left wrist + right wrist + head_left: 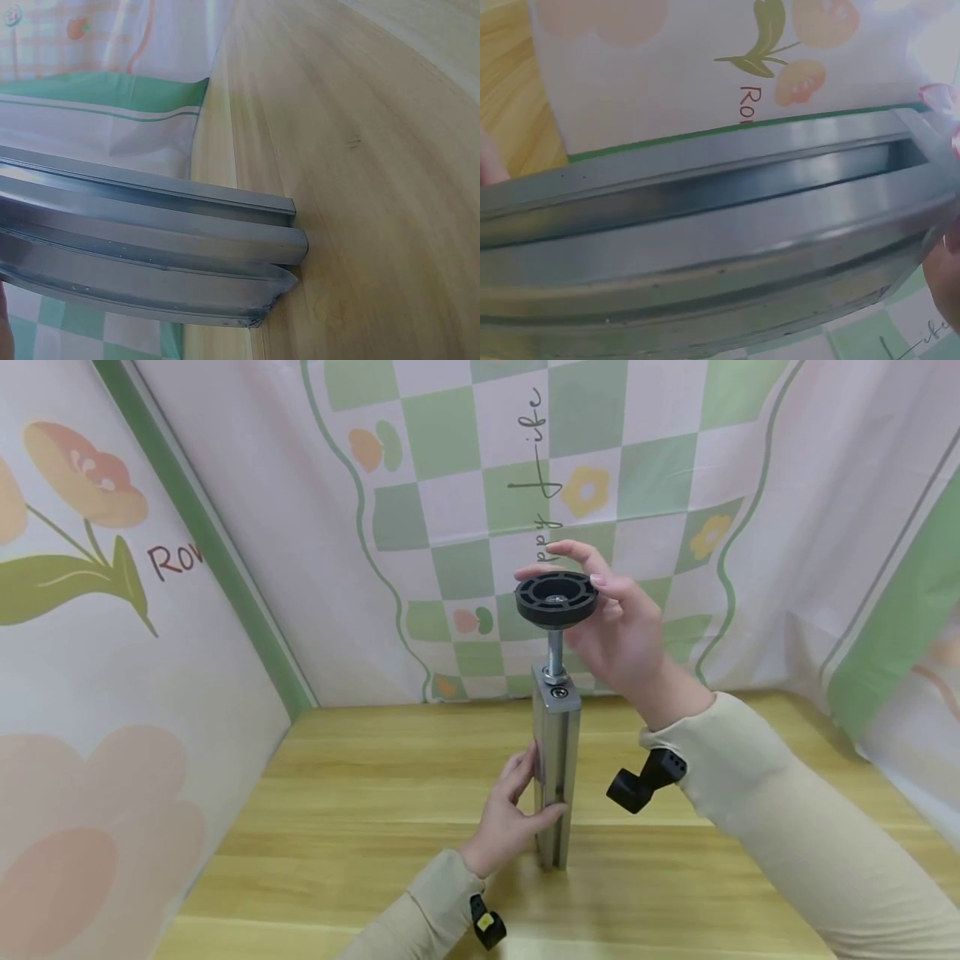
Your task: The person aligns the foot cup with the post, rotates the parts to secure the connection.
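Observation:
A grey aluminium profile (553,760) stands upright on the wooden table, long slots running down its sides. A metal plate with a bolt head caps its top, and a levelling foot (557,602) rises from that cap on a threaded stem, its round black base uppermost. My left hand (504,822) grips the profile's lower half, thumb on the near side and fingers at the left. Around the black base's rim curl the thumb and a finger of my right hand (618,627), another finger raised above it. In the left wrist view the profile's lower end (277,255) meets the table.
The wooden table (360,777) extends around the profile. A checked green-and-white curtain (517,485) hangs behind its far edge, and a flower-printed sheet (75,652) is at the left. Black wrist cameras sit on both sleeves.

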Available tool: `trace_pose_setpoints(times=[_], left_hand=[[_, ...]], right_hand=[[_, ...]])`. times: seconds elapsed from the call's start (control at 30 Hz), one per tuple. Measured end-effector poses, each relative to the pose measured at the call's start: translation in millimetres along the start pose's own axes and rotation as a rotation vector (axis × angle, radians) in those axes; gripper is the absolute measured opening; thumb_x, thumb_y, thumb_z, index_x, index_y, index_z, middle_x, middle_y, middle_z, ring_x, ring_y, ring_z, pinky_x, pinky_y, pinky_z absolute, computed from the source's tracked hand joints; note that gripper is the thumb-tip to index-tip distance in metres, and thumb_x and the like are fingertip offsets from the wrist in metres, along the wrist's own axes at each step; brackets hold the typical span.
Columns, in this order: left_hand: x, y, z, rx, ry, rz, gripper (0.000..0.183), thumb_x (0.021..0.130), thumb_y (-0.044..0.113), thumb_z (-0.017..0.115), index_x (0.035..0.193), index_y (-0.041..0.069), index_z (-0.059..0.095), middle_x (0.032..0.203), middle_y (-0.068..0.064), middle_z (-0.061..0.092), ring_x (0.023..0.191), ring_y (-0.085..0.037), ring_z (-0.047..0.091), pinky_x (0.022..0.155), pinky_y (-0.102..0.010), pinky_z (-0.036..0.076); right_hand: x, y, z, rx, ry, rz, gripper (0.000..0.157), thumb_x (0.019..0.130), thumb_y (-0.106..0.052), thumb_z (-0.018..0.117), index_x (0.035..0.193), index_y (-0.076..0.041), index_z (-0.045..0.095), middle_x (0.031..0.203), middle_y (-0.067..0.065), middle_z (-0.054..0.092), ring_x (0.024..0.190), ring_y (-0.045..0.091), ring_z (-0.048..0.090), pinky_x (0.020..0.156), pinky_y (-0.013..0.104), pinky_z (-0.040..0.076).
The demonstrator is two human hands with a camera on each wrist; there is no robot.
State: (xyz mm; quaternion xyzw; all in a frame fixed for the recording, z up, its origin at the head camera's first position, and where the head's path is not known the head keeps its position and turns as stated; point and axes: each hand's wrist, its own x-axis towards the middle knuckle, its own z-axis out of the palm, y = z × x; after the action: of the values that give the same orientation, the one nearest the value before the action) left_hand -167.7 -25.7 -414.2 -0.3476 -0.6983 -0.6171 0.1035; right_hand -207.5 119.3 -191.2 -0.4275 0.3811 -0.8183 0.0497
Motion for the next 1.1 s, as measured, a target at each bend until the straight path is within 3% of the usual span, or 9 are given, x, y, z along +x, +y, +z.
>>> trace_pose_setpoints(times=[0.13, 0.33, 0.6, 1.1], left_hand=[[0.1, 1.8, -0.5, 0.007, -0.003, -0.013, 0.091, 0.082, -0.002, 0.069, 0.151, 0.021, 0.016, 0.141, -0.018, 0.037, 0.124, -0.016, 0.041, 0.113, -0.041, 0.03], [1.2, 5.2, -1.3, -0.005, -0.01, -0.064, 0.086, 0.082, -0.002, 0.069, 0.15, 0.012, 0.019, 0.141, -0.017, 0.036, 0.127, -0.019, 0.04, 0.114, -0.042, 0.028], [1.7, 9.6, -1.5, -0.001, -0.019, -0.134, 0.084, 0.082, -0.002, 0.07, 0.15, 0.006, 0.02, 0.142, -0.015, 0.036, 0.128, -0.021, 0.041, 0.115, -0.042, 0.028], [0.8, 9.0, -0.6, -0.017, -0.008, -0.078, 0.087, 0.082, -0.002, 0.07, 0.151, 0.014, 0.019, 0.14, -0.017, 0.038, 0.124, -0.016, 0.043, 0.114, -0.04, 0.029]], right_hand=[[1.2, 0.0, -5.2, 0.186, -0.092, 0.064, 0.043, 0.084, -0.013, 0.047, 0.126, -0.007, 0.041, 0.122, 0.02, 0.054, 0.106, 0.028, 0.058, 0.099, 0.036, 0.045], [2.3, -0.3, -5.3, 0.268, -0.124, 0.112, 0.049, 0.081, -0.012, 0.047, 0.129, -0.009, 0.041, 0.125, 0.02, 0.048, 0.108, 0.031, 0.054, 0.103, 0.038, 0.041], [-1.0, 0.3, -5.1, 0.252, -0.079, 0.109, 0.045, 0.079, -0.012, 0.052, 0.123, -0.007, 0.044, 0.119, 0.018, 0.053, 0.108, 0.03, 0.054, 0.1, 0.035, 0.045], [-5.3, 4.6, -7.7, 0.084, -0.044, 0.007, 0.032, 0.085, -0.013, 0.051, 0.117, -0.015, 0.043, 0.119, 0.015, 0.055, 0.107, 0.024, 0.053, 0.098, 0.027, 0.04]])
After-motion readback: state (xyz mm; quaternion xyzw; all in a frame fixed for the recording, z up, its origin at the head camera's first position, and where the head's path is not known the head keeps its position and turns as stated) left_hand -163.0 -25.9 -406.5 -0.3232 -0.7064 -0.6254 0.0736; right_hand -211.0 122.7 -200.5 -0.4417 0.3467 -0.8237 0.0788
